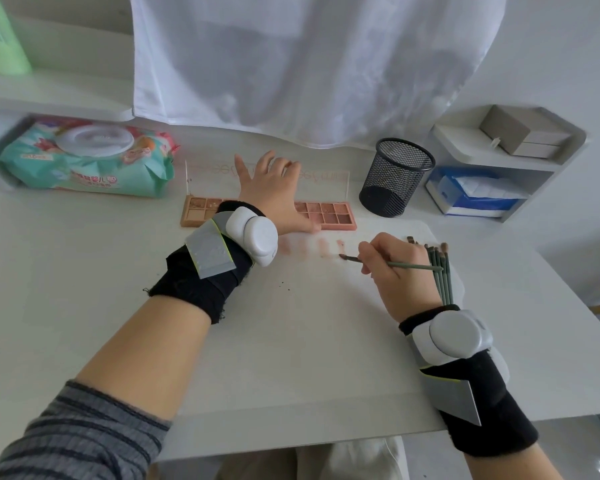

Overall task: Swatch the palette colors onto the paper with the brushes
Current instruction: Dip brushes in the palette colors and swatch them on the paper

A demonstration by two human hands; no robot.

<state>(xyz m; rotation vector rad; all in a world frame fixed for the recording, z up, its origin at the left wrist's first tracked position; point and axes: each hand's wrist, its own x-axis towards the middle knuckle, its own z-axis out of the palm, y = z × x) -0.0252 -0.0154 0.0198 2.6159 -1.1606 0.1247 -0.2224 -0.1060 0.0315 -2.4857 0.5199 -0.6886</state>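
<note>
— Pressing on the peach rectangular eyeshadow palette point(201, 211), the left hand point(274, 188) is seen flat, fingers spread, nothing gripped.

— Right hand point(400, 268)?

— Closed on a thin green brush point(378, 263); tip touching white paper point(291, 323) just below the palette, beside pink swatches point(312, 245).

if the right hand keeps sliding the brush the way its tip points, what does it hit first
The right hand points the brush leftward, low over the paper. First in that line is probably the row of pink swatches, then the left hand on the palette, though depth is unclear.
</note>
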